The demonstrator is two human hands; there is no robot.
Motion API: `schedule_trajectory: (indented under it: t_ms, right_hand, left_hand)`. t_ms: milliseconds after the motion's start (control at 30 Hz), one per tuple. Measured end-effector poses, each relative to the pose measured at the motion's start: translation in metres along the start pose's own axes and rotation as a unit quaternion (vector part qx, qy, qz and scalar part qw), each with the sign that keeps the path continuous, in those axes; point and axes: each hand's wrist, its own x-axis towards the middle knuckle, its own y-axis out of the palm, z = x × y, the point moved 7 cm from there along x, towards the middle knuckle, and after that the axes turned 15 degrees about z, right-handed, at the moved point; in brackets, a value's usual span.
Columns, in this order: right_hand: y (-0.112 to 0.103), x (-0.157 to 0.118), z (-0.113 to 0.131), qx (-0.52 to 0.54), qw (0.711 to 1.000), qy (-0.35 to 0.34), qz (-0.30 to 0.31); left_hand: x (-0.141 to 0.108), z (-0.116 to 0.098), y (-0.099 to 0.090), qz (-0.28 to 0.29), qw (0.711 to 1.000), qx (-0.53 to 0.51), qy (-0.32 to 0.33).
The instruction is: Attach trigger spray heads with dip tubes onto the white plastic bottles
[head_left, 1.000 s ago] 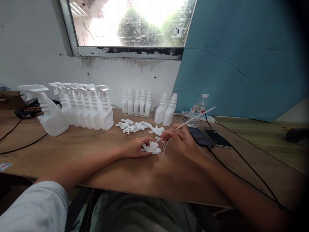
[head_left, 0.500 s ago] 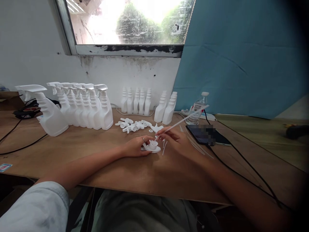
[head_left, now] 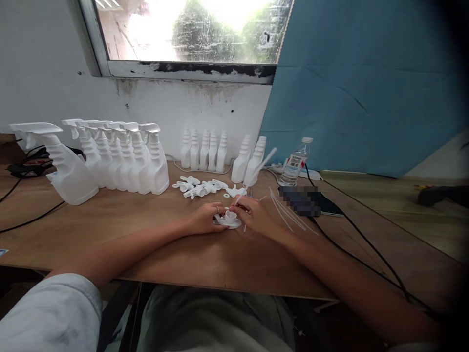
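My left hand (head_left: 208,218) is closed on a white spray head (head_left: 229,221), which lies on its side at the table with its round collar facing up toward me. Pinched in my right hand (head_left: 252,215) is a thin translucent plastic tube (head_left: 261,167), slanting up to the right. Its lower end is at the collar; my fingers hide whether it sits inside. Just beyond my hands lies a pile of loose white spray heads (head_left: 200,188), with a small white ring (head_left: 226,195) beside it. Several more loose tubes (head_left: 289,212) lie to the right of my right hand.
White spray bottles with heads (head_left: 135,161) stand in a row at the left. Headless white bottles (head_left: 203,151) line the wall, two more to their right. A clear water bottle (head_left: 293,166), a phone (head_left: 300,200) and black cables (head_left: 366,249) are on the right.
My right hand has moved slightly left and closer to the spray head. The tube stands steeper than before. The whole view has shifted a little.
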Motion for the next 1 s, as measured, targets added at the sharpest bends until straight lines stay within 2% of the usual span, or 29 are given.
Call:
schedule_trajectory:
  t_ms: [367, 467, 600, 667, 733, 800, 867, 1000]
  right_hand:
    - [0.008, -0.001, 0.009, -0.011, 1.000, -0.005, -0.007]
    - [0.005, -0.006, 0.008, -0.014, 0.999, -0.027, -0.018]
    - [-0.005, -0.019, 0.001, -0.011, 0.999, -0.028, -0.041]
    - [-0.009, -0.025, 0.008, -0.071, 0.995, -0.066, -0.034]
    - [-0.007, -0.030, 0.021, -0.190, 0.972, -0.138, 0.000]
    - [-0.008, -0.033, 0.029, -0.309, 0.932, -0.187, 0.015]
    - [-0.017, -0.034, 0.030, -0.382, 0.903, -0.195, -0.012]
    - [-0.051, -0.038, 0.023, -0.439, 0.877, -0.178, -0.078]
  left_hand:
    - [0.001, 0.000, -0.001, 0.011, 1.000, -0.015, -0.007]
    - [-0.001, 0.004, -0.003, -0.008, 0.996, -0.089, -0.017]
    - [-0.005, 0.012, -0.011, -0.061, 0.974, -0.212, -0.039]
    - [-0.003, 0.016, -0.014, -0.078, 0.961, -0.261, -0.046]
    - [0.004, 0.015, -0.017, -0.080, 0.947, -0.310, -0.033]
    - [0.016, 0.009, -0.020, -0.058, 0.938, -0.342, -0.006]
    - [0.032, -0.005, -0.026, -0.007, 0.940, -0.339, 0.028]
    - [0.072, -0.028, -0.051, 0.100, 0.947, -0.289, 0.103]
